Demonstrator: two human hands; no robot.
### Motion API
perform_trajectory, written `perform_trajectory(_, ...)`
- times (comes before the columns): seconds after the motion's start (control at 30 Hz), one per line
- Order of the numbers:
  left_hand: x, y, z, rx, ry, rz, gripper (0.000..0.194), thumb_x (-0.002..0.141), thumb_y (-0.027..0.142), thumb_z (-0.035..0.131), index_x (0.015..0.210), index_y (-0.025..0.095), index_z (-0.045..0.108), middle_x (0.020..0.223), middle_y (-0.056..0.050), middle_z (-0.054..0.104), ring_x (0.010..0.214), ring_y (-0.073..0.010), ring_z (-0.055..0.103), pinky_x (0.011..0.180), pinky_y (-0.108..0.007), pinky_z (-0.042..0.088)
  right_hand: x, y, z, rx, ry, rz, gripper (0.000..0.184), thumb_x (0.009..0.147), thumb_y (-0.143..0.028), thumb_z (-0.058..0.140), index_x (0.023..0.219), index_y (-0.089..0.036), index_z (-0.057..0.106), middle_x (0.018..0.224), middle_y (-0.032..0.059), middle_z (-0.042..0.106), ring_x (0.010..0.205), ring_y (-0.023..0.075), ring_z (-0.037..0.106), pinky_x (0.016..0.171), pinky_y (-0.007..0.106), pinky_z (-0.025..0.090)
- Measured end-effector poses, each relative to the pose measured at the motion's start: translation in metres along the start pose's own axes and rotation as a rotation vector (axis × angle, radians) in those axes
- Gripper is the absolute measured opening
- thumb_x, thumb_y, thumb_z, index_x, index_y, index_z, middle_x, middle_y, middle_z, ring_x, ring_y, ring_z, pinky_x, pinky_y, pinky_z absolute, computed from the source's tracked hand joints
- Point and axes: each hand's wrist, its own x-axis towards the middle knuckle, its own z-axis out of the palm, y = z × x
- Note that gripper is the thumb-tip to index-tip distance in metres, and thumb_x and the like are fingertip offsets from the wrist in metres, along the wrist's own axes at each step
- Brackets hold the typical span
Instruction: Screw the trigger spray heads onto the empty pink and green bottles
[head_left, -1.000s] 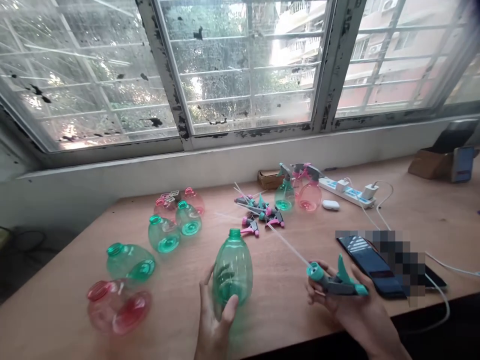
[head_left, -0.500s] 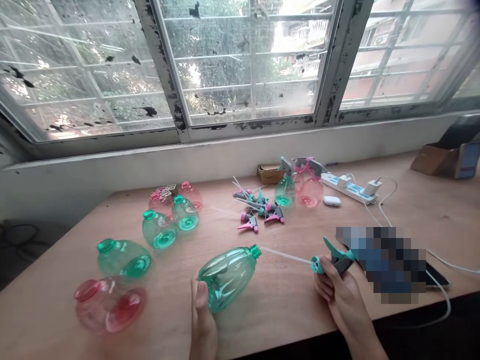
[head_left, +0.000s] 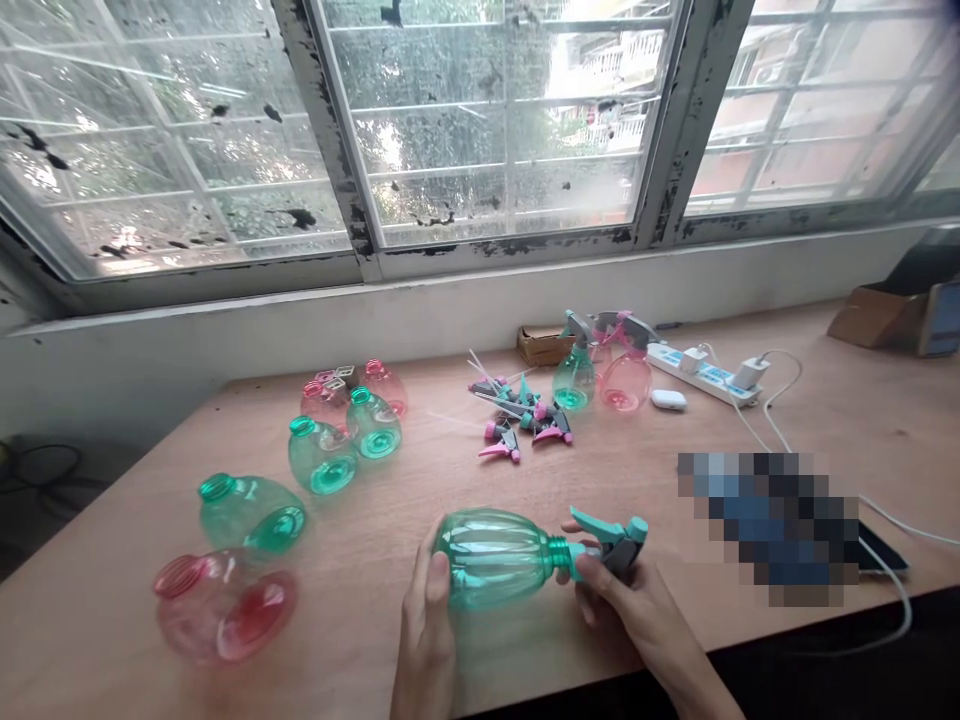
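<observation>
The left hand (head_left: 429, 625) wraps the base of a green bottle (head_left: 491, 560), steadying it on its side near the desk's (head_left: 360, 655) front edge, its mouth turned toward the other hand. The right hand (head_left: 637, 605) pinches a spray head (head_left: 611, 545) at its collar, fingers close together, lining it up against the bottle's neck. Loose heads (head_left: 525, 412) lie heaped toward the back edge, within reach; open bottles (head_left: 322, 455) line the left edge, apart from the capped ones (head_left: 626, 380).
</observation>
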Motion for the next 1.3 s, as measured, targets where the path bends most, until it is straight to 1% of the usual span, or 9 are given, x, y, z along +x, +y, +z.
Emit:
perform_trajectory(0.2, 0.009, -0.013, -0.004, -0.006, -0.139, 0.105, 0.077, 0.078, 0.058, 0.070, 0.142, 0.020, 0.049, 0.133, -0.012, 0.064, 0.126, -0.0335, 0.058, 0.107, -0.042, 0.046, 0.003, 0.007, 0.002, -0.027, -0.017, -0.010, 0.045, 0.080, -0.055, 0.074, 0.102, -0.016, 0.071, 0.064, 0.0019, 0.067, 0.049, 0.0139, 0.052, 0.052, 0.029, 0.041)
perform_trajectory(0.4, 0.009, -0.009, -0.002, 0.043, -0.221, 0.114, 0.072, 0.079, 0.051, 0.072, 0.141, 0.023, 0.051, 0.141, -0.009, 0.059, 0.137, -0.0331, 0.047, 0.116, -0.043, 0.037, 0.003, 0.009, 0.000, -0.062, 0.098, -0.017, 0.045, 0.070, -0.048, 0.085, 0.100, -0.017, 0.072, 0.057, -0.0013, 0.063, 0.047, 0.0138, 0.052, 0.049, 0.027, 0.042)
perform_trajectory(0.57, 0.009, -0.011, 0.000, 0.124, -0.201, 0.118, 0.070, 0.077, 0.047, 0.075, 0.140, 0.027, 0.051, 0.150, -0.006, 0.051, 0.146, -0.0314, 0.035, 0.123, -0.046, 0.023, 0.003, 0.007, 0.003, -0.013, 0.195, -0.052, 0.041, 0.070, -0.050, 0.084, 0.089, -0.018, 0.066, 0.054, -0.0025, 0.061, 0.042, 0.0114, 0.049, 0.044, 0.023, 0.038)
perform_trajectory(0.67, 0.009, -0.013, 0.000, 0.093, -0.196, 0.108, 0.070, 0.079, 0.045, 0.075, 0.142, 0.028, 0.048, 0.149, -0.007, 0.051, 0.143, -0.0312, 0.039, 0.122, -0.046, 0.027, 0.003, 0.006, 0.007, -0.022, 0.188, -0.045, 0.040, 0.071, -0.049, 0.083, 0.086, -0.018, 0.065, 0.054, -0.0025, 0.061, 0.043, 0.0110, 0.050, 0.045, 0.023, 0.039)
perform_trajectory(0.83, 0.012, -0.016, -0.002, -0.079, -0.169, 0.068, 0.069, 0.079, 0.054, 0.071, 0.139, 0.025, 0.050, 0.141, -0.011, 0.058, 0.135, -0.0331, 0.050, 0.110, -0.042, 0.046, 0.003, 0.007, 0.007, -0.051, 0.164, -0.040, 0.040, 0.071, -0.048, 0.083, 0.092, -0.017, 0.067, 0.056, -0.0008, 0.064, 0.050, 0.0148, 0.057, 0.051, 0.026, 0.045)
perform_trajectory(0.97, 0.017, -0.017, -0.002, 0.020, -0.137, 0.134, 0.050, 0.081, 0.047, 0.072, 0.127, 0.029, 0.064, 0.148, -0.006, 0.051, 0.137, -0.0315, 0.048, 0.111, -0.036, 0.045, 0.007, 0.010, 0.002, -0.031, 0.103, -0.005, 0.037, 0.076, -0.046, 0.080, 0.091, -0.017, 0.064, 0.063, 0.0028, 0.070, 0.053, 0.0175, 0.063, 0.055, 0.028, 0.049)
perform_trajectory(1.07, 0.017, -0.016, 0.000, 0.022, -0.165, 0.162, 0.051, 0.081, 0.043, 0.073, 0.129, 0.031, 0.062, 0.153, -0.003, 0.045, 0.135, -0.0303, 0.050, 0.109, -0.036, 0.046, 0.011, 0.011, -0.001, -0.022, 0.108, -0.019, 0.033, 0.081, -0.045, 0.077, 0.090, -0.017, 0.062, 0.065, 0.0034, 0.072, 0.052, 0.0172, 0.063, 0.052, 0.027, 0.048)
perform_trajectory(1.17, 0.013, -0.011, 0.004, -0.032, -0.221, 0.106, 0.052, 0.082, 0.042, 0.072, 0.130, 0.028, 0.058, 0.142, -0.007, 0.056, 0.129, -0.0290, 0.056, 0.109, -0.038, 0.047, 0.011, 0.010, -0.001, 0.002, 0.114, -0.033, 0.033, 0.080, -0.045, 0.078, 0.089, -0.018, 0.061, 0.064, 0.0031, 0.071, 0.052, 0.0175, 0.064, 0.051, 0.026, 0.048)
perform_trajectory(1.3, 0.006, -0.006, 0.008, -0.175, -0.113, 0.068, 0.057, 0.076, 0.052, 0.075, 0.122, 0.023, 0.056, 0.135, -0.010, 0.061, 0.123, -0.0300, 0.060, 0.100, -0.035, 0.053, 0.006, 0.008, 0.004, -0.026, 0.118, -0.019, 0.038, 0.075, -0.048, 0.082, 0.091, -0.018, 0.064, 0.063, 0.0017, 0.069, 0.050, 0.0156, 0.059, 0.052, 0.027, 0.046)
